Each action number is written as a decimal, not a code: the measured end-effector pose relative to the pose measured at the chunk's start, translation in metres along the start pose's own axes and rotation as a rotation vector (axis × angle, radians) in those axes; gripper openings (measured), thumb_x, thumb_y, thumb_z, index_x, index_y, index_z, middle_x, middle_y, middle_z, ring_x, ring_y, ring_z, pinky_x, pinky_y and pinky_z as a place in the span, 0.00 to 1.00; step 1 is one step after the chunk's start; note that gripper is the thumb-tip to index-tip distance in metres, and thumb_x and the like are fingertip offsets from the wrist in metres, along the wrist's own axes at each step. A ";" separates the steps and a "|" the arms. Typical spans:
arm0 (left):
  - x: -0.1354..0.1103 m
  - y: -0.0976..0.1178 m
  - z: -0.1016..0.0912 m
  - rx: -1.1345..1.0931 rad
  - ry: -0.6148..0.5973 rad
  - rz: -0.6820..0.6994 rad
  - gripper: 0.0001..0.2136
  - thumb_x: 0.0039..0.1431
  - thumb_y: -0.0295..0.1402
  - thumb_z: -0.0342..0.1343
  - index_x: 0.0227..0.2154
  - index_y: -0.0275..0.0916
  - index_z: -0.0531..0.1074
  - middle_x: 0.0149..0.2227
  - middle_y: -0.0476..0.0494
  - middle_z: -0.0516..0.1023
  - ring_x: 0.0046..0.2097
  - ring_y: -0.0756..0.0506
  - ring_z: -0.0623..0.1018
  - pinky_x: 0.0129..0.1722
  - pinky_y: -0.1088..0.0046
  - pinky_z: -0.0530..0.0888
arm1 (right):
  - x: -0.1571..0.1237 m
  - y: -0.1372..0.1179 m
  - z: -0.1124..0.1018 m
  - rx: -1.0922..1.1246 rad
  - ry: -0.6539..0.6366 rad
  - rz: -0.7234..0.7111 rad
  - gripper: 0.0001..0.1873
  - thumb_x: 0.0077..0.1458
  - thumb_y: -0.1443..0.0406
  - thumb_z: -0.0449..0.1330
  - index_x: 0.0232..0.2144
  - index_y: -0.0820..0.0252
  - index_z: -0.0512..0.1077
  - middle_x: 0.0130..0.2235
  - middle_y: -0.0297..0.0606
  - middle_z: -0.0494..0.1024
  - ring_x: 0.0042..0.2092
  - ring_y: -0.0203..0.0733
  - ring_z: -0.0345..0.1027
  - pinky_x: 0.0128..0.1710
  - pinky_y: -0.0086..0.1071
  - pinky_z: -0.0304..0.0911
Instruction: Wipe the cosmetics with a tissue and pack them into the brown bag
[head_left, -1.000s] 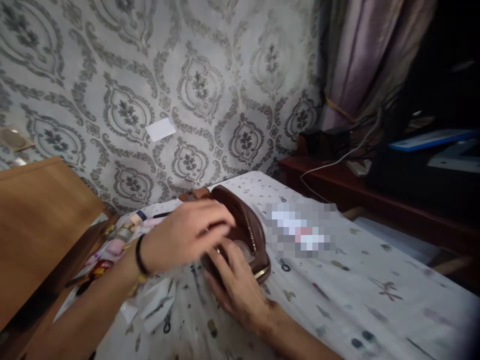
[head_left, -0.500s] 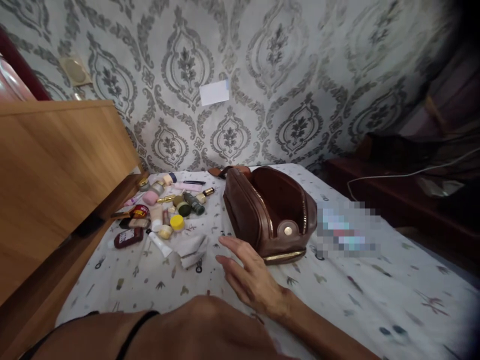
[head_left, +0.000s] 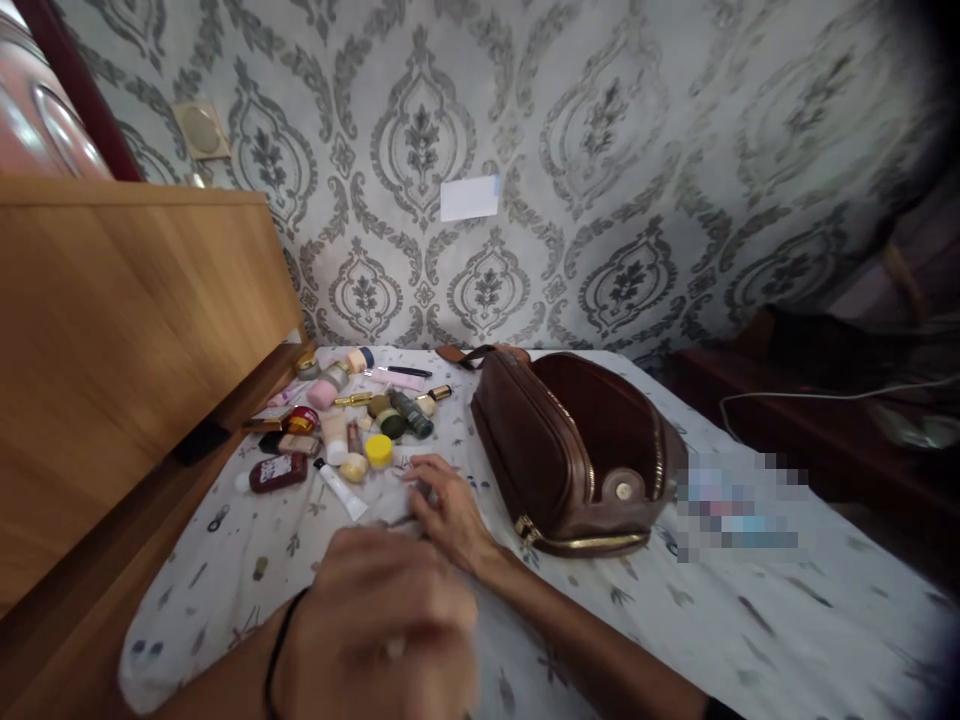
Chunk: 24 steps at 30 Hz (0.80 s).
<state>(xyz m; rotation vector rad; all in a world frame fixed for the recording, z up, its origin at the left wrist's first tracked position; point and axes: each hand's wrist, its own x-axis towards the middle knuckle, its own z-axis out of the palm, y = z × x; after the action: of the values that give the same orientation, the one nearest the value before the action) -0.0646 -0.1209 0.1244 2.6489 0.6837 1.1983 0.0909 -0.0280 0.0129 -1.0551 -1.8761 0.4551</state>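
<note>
Left of the bag point(head_left: 517, 460), pinch the cloth point(head_left: 385, 496) lightly with the loosely open grip of the right hand point(head_left: 451, 515), despite a left hand point(head_left: 386, 625) too blurred to tell its grip.

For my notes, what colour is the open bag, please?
The bag is dark brown, clearest in the head view.

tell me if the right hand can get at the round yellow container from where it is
Probably yes: the right hand is close to the round yellow container, on its near right side, and nothing tall seems to stand between them.
</note>
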 end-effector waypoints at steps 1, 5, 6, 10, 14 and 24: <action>0.009 -0.013 0.005 -0.021 0.100 0.086 0.13 0.52 0.26 0.48 0.35 0.51 0.70 0.27 0.49 0.78 0.28 0.45 0.77 0.28 0.64 0.75 | 0.006 0.001 0.004 0.030 0.022 0.007 0.12 0.53 0.74 0.55 0.37 0.59 0.75 0.45 0.43 0.76 0.45 0.44 0.73 0.45 0.37 0.70; 0.017 -0.068 0.038 0.119 0.161 0.023 0.10 0.58 0.21 0.43 0.29 0.42 0.64 0.24 0.48 0.72 0.26 0.48 0.73 0.27 0.73 0.69 | 0.021 0.007 0.021 0.107 0.093 -0.039 0.12 0.50 0.72 0.55 0.37 0.60 0.74 0.40 0.42 0.76 0.43 0.44 0.72 0.43 0.35 0.70; 0.013 -0.081 0.047 0.156 0.156 -0.004 0.10 0.59 0.21 0.42 0.28 0.41 0.63 0.23 0.49 0.71 0.26 0.48 0.72 0.27 0.72 0.67 | 0.021 0.010 0.025 0.106 0.095 -0.045 0.12 0.49 0.72 0.56 0.36 0.61 0.74 0.39 0.43 0.76 0.43 0.45 0.72 0.44 0.36 0.70; -0.014 -0.116 0.073 0.212 0.108 -0.080 0.10 0.58 0.22 0.41 0.28 0.41 0.63 0.25 0.46 0.71 0.30 0.46 0.72 0.30 0.70 0.67 | 0.016 0.027 0.040 0.067 0.066 0.026 0.14 0.47 0.73 0.54 0.36 0.61 0.75 0.38 0.43 0.77 0.41 0.46 0.72 0.43 0.38 0.70; -0.024 -0.124 0.080 0.175 0.093 -0.134 0.09 0.58 0.22 0.42 0.28 0.41 0.63 0.27 0.45 0.71 0.32 0.44 0.72 0.32 0.68 0.67 | 0.012 0.036 0.043 0.078 0.037 0.026 0.18 0.45 0.74 0.53 0.37 0.60 0.76 0.41 0.44 0.78 0.43 0.46 0.72 0.45 0.39 0.69; -0.022 -0.127 0.083 0.134 0.046 -0.209 0.08 0.57 0.23 0.43 0.29 0.41 0.63 0.29 0.44 0.72 0.34 0.44 0.71 0.34 0.67 0.67 | 0.013 0.038 0.042 0.145 0.001 0.051 0.19 0.45 0.74 0.53 0.40 0.62 0.74 0.41 0.45 0.77 0.42 0.47 0.72 0.44 0.40 0.69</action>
<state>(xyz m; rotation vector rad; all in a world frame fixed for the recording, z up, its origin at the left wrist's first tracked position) -0.0589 -0.0154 0.0139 2.5803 1.0541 1.1969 0.0706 0.0085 -0.0280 -1.0070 -1.7895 0.6108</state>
